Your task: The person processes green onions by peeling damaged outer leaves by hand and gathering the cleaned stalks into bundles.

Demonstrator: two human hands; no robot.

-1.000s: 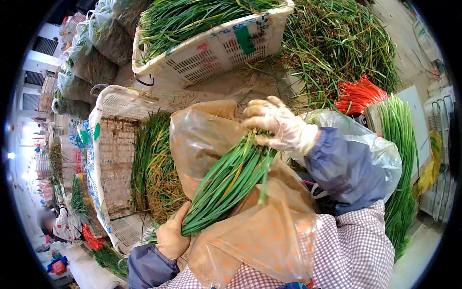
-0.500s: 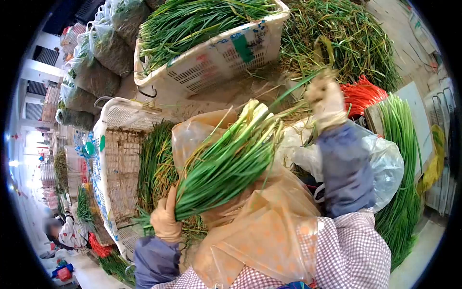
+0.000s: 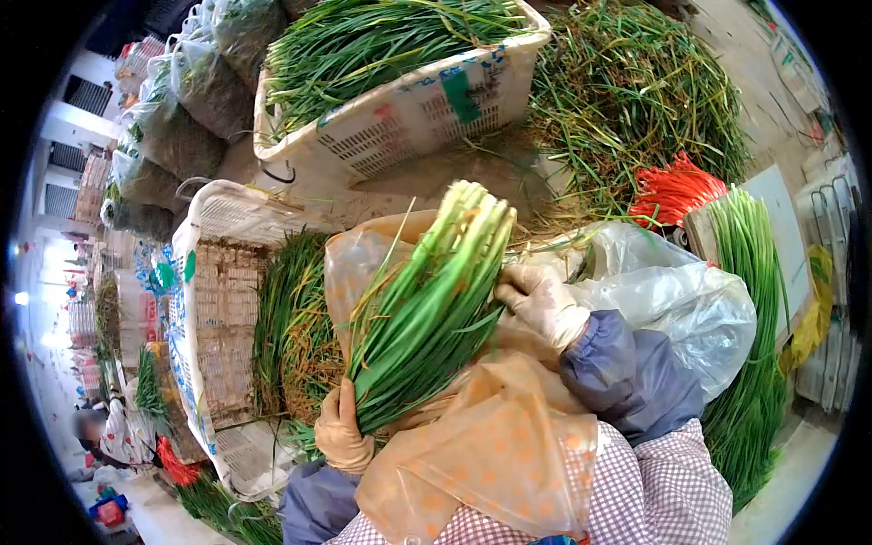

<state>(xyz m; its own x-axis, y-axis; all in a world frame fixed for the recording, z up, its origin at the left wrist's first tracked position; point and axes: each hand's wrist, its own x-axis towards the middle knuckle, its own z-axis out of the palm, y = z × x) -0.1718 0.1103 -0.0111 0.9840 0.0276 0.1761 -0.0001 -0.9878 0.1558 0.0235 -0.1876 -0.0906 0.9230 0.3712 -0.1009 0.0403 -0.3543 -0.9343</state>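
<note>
A thick bunch of garlic chives (image 3: 427, 309) lies slanted across my lap, pale stem ends up and green leaves toward me. My gloved left hand (image 3: 343, 431) is wrapped round the leafy lower end. At the bunch's right side, below the pale stems, my gloved right hand (image 3: 542, 304) is closed with thumb and fingers pinched at its edge; the exact strands between them are hidden. Some yellowed, dry leaves hang on the bunch's left side. Under it spreads an orange-dotted plastic apron (image 3: 481, 427).
A white crate (image 3: 195, 300) with more chives stands at left, a fuller crate (image 3: 409, 127) beyond. A heap of discarded leaves (image 3: 636, 100) lies at the back right, near red ties (image 3: 677, 191). Trimmed chives (image 3: 749, 363) lie at right. A person (image 3: 113, 431) is at far left.
My right hand has come down and inward from the upper right to the bunch's side. The bunch has tipped more upright, and my left hand has shifted slightly right.
</note>
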